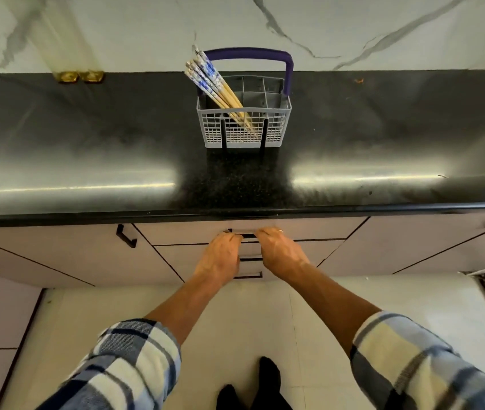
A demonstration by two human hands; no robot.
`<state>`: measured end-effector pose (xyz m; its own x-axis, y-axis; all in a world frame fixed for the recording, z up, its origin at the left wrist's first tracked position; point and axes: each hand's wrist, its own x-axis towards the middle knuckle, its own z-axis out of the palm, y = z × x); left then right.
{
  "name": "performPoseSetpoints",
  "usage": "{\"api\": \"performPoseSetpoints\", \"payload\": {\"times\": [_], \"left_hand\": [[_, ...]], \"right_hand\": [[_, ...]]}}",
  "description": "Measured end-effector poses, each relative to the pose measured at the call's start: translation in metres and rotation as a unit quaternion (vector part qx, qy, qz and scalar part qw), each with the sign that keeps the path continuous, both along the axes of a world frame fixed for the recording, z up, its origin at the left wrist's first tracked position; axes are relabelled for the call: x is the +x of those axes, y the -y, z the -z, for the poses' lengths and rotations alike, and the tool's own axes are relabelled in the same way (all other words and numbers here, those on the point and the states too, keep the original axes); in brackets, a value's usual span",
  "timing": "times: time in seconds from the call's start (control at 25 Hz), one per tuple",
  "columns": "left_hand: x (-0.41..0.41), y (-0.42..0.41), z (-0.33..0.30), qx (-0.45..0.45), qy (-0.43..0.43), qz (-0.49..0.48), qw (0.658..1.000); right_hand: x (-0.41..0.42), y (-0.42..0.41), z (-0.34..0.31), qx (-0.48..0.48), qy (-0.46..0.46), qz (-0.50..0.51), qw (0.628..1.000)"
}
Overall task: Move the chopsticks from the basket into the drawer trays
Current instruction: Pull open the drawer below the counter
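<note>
A grey wire cutlery basket [276,125] with a purple handle stands on the black countertop. Several wooden chopsticks [217,85] with blue-and-white patterned tops lean to the left in its front-left compartment. Below the counter edge, the top drawer [188,233] is closed. My left hand [220,255] and my right hand [279,250] both reach to the drawer's dark handle [247,234], fingers curled on it, one at each end. The drawer trays are hidden inside.
The black countertop [87,137] runs the whole width, with a marble wall behind. Two gold objects [80,76] sit at the back left. Further drawers lie below the top one, and cabinet doors with black handles [125,236] stand on either side.
</note>
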<state>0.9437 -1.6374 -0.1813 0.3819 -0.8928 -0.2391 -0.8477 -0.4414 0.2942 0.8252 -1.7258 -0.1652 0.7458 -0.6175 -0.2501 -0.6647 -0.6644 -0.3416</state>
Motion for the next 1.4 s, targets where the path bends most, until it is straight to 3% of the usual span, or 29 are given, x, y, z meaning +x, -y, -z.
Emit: {"api": "performPoseSetpoints", "payload": {"times": [0.28, 0.48, 0.68, 0.92, 1.08, 1.28, 1.4], "left_hand": [[0.014, 0.053, 0.034, 0.055, 0.018, 0.030, 0.998], [0.014, 0.081, 0.054, 0.134, 0.008, 0.005, 0.991], [0.009, 0.087, 0.056, 0.150, -0.013, -0.050, 0.987], [-0.013, 0.061, 0.053, 0.165, -0.037, -0.053, 0.984], [-0.032, 0.023, 0.054, 0.163, -0.048, -0.018, 0.985], [-0.064, -0.033, 0.055, 0.156, -0.060, 0.003, 0.986], [-0.076, -0.055, 0.058, 0.178, -0.065, 0.022, 0.982]], "right_hand": [[0.024, 0.042, 0.044, 0.034, -0.110, -0.009, 0.993], [0.040, 0.056, 0.060, 0.013, -0.127, -0.041, 0.991], [0.045, 0.061, 0.059, -0.053, -0.143, -0.102, 0.983], [0.021, 0.034, 0.061, -0.006, -0.130, -0.106, 0.986], [-0.005, 0.001, 0.054, 0.060, -0.141, -0.031, 0.988], [-0.043, -0.050, 0.053, 0.112, -0.128, -0.008, 0.985], [-0.055, -0.068, 0.050, 0.104, -0.150, -0.027, 0.983]]}}
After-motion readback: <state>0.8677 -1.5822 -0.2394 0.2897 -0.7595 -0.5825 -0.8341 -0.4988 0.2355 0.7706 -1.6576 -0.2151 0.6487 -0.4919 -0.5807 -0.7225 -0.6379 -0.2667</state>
